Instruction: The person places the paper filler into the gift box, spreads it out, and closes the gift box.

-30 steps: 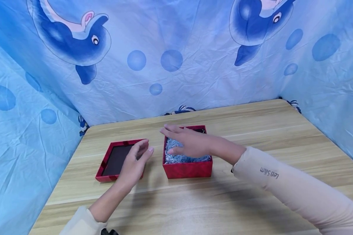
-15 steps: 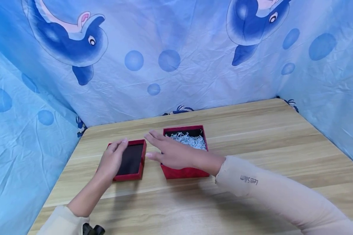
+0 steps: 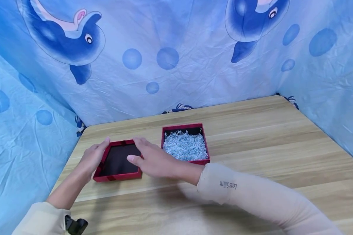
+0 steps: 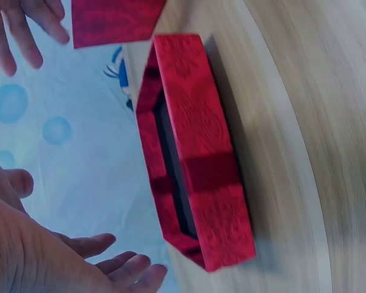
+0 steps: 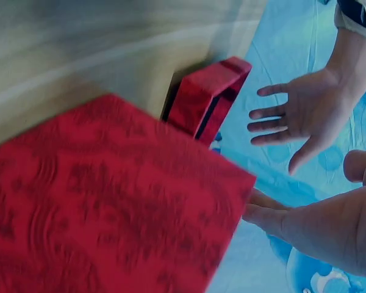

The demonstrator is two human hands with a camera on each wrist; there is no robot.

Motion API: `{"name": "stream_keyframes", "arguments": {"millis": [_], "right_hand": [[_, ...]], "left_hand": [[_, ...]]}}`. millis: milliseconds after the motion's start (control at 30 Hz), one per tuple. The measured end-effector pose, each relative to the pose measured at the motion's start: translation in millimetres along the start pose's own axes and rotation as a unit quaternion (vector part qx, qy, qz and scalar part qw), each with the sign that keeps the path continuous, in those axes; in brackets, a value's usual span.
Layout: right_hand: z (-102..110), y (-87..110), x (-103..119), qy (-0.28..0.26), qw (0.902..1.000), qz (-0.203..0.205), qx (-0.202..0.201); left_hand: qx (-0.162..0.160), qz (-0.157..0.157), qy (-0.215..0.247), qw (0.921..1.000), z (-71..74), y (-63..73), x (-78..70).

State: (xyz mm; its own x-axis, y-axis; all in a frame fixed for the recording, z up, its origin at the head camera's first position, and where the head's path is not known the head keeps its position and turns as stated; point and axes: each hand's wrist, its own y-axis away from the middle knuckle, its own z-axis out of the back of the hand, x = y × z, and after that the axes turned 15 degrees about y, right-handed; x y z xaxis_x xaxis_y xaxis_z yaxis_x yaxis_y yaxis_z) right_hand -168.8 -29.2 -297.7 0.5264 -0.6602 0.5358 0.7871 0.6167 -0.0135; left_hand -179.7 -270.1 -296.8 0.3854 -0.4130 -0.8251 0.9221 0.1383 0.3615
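An upturned red box lid [image 3: 117,176] with a dark inside lies on the table, left of centre. At its left side is my left hand [image 3: 92,158], with the fingers fairly straight and apart from the lid in the left wrist view. My right hand [image 3: 157,160] hovers by the lid's right edge, fingers extended and thumb spread, holding nothing. Just right of that hand sits the red patterned box [image 5: 116,207], filled with pale blue shredded paper [image 3: 184,146]. The right forearm covers part of the box's front in the head view.
The wooden table [image 3: 253,140] carries the box and lid. A blue curtain [image 3: 194,81] with dolphin prints hangs along the back and both sides. A black wrist device [image 3: 75,225] sits at the left sleeve's cuff.
Both hands have moved left. The left hand went from over the lid to its left side, and the right hand from above the box to the lid's right edge, uncovering the shredded paper.
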Motion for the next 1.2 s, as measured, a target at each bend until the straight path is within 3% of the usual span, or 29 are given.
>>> {"name": "stream_keyframes", "arguments": {"millis": [167,367,700,900,1200], "right_hand": [[-14,-2.8,9,-0.023,0.9991,-0.032,0.014],[-30,-3.3,20,-0.075,0.9905,-0.108,0.039],[-49,-12.6,29,-0.169,0.9571,-0.233,0.030],[-60,-20.4,23,-0.208,0.9384,-0.276,0.006],[-66,-31.2,18,-0.234,0.9212,-0.311,0.010]], "left_hand": [[0.015,0.030,-0.021,0.9992,12.7,-6.6,6.2],[0.020,0.061,-0.031,0.9974,23.7,-13.3,9.6],[0.045,0.104,0.004,0.9935,27.9,-20.6,20.4],[0.057,0.115,0.016,0.9916,26.4,-23.0,24.5],[0.070,0.116,0.024,0.9905,23.5,-25.7,27.5]]}}
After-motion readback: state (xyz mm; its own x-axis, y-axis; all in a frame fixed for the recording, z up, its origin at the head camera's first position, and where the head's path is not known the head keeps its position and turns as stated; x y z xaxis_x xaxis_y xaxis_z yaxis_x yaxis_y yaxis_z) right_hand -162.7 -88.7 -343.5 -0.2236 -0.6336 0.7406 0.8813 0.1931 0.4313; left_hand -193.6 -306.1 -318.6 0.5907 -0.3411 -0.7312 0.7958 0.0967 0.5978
